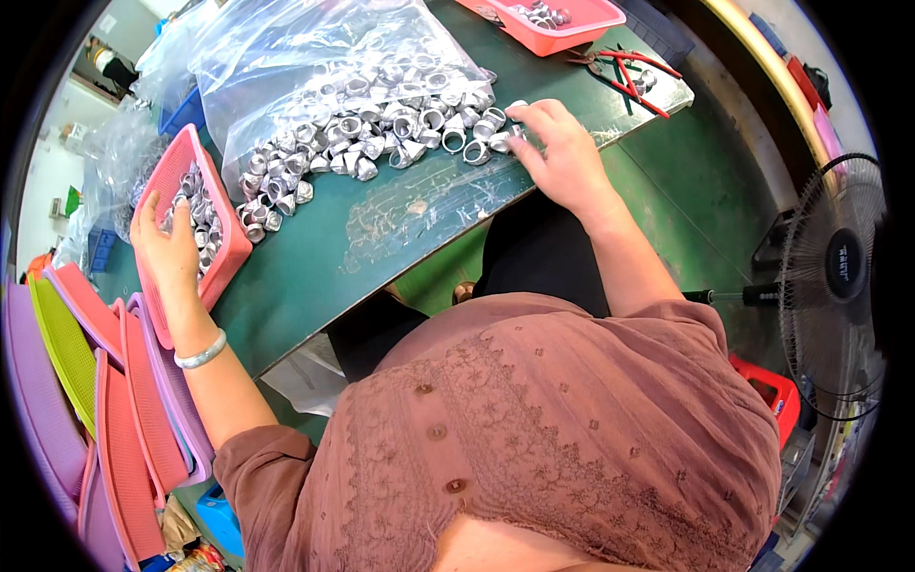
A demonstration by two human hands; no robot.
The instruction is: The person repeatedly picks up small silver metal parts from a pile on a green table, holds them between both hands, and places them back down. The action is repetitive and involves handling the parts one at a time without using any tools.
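Note:
Many chunky silver-coloured metal rings [357, 138] lie heaped on the green table, partly under a clear plastic bag [286, 57]. My left hand [170, 248] grips the left rim of a pink plastic basket [232, 250], its thumb on the inner side and its fingers along the rim. More rings [205, 224] fill the basket, partly hidden by that hand. At the right end of the heap, my right hand [564, 157] rests with thumb and fingers apart, the fingertips beside a few rings [499, 141]. It appears to hold none of them.
Red-handled pliers [629, 76] lie at the table's right corner, near another pink basket [572, 36] with some rings. Stacked purple, green and pink baskets [124, 429] stand at my left. A black fan [839, 272] is at the right. The green table's [381, 234] front edge runs before me.

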